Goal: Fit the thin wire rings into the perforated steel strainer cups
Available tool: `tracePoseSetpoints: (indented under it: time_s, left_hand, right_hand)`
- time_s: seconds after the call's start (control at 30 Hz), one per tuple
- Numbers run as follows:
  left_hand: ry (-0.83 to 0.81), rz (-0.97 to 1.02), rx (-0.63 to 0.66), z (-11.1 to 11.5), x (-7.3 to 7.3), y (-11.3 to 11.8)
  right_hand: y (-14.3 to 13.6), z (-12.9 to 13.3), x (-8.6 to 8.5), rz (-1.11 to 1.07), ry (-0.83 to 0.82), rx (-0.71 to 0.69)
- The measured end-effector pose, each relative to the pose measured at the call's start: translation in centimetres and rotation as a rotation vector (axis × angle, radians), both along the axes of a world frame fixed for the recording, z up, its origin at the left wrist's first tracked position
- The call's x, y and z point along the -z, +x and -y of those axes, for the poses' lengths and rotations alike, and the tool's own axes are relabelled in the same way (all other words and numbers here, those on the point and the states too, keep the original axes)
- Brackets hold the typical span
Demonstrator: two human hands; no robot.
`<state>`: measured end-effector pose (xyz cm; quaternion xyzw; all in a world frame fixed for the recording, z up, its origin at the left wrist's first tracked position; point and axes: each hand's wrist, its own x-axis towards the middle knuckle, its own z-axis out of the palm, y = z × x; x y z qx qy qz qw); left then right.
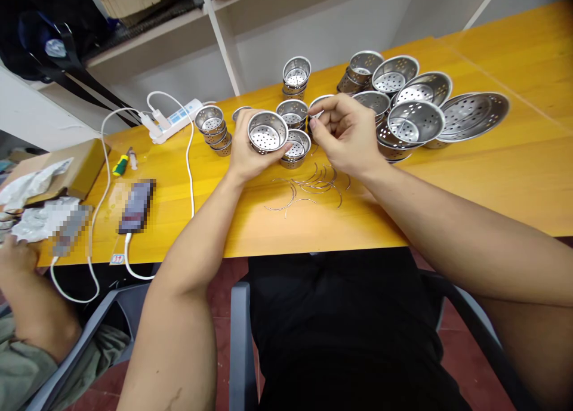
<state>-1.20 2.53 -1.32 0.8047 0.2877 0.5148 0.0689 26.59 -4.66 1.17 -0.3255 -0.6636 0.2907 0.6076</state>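
Note:
A perforated metal cup point(267, 133) is in my left hand point(246, 151), its open top facing up and my fingers round its side. To the right, my right hand point(347, 130) is raised with thumb and index finger pinched together; whatever is between the fingertips is too small to make out. Small perforated cups point(296, 144) stand just behind and beside the held cup. Several thin curved wires point(316, 187) lie on the yellow table point(277, 235) below my hands.
Stacked cups point(210, 121) stand left, more point(296, 71) at the back. Larger perforated bowls point(416, 121) crowd the right. A power strip point(179, 121), white cables, a phone point(136, 207) and a green screwdriver point(120, 165) lie left. Another person's arm point(38, 303) rests at the far left.

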Motion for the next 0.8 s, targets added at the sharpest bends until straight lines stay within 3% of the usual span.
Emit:
tracePoseSetpoints:
  time_s: [0.3,0.8]
  left_hand:
    - [-0.001,0.024,0.056,-0.9,1.0,-0.3]
    - [-0.009,0.006,0.017,-0.5,0.2,-0.6]
  right_hand:
    - [-0.2,0.6,-0.6,0.023,-0.005,0.027]
    - [-0.2,0.5,-0.6,0.014,-0.035,0.003]
